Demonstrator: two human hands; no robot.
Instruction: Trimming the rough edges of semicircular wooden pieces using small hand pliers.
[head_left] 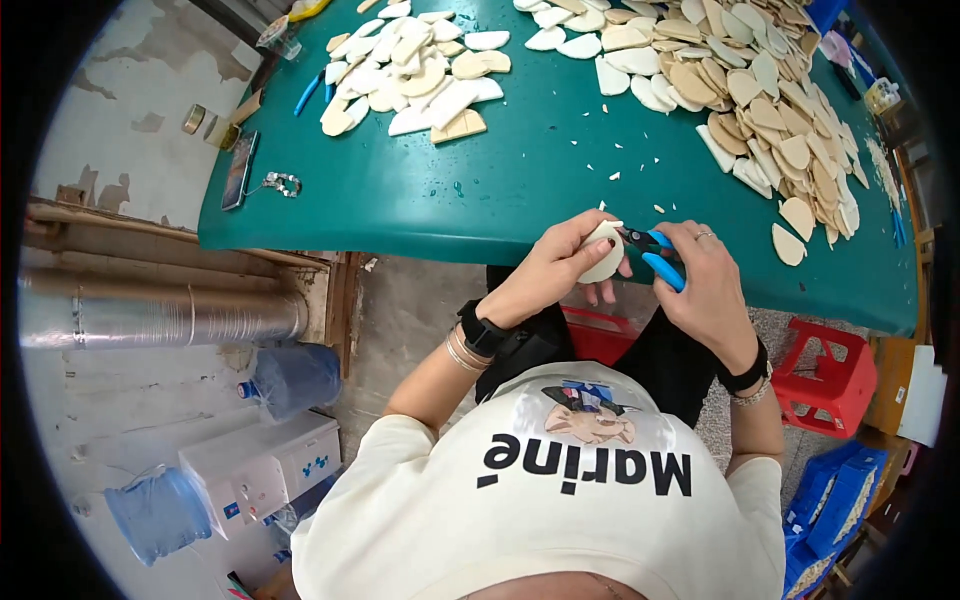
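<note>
A: Where's the piece?

B: Pale cream, round-edged flat piece [602,258] is in the left hand [560,260], held over the near edge of the smooth green tabletop [400,195]; thumb on its face, fingers behind; I'd say that pinch leaves the upper right rim free for the tool.

A: Right hand?

B: Right hand [708,290] is wrapped round the dark-nosed cutters with blue handles [662,268]; nose at the rim; can't tell whether it has closed on anything; hands near each other but apart, tool between.

A: And the heaps?

B: Loose heap of cream half-round pieces [410,65] far left, bigger cream-and-tan heap [775,110] right; the gap between probably gives elbow room; small white chips [615,176] lie in it, just beyond the hands.
</note>
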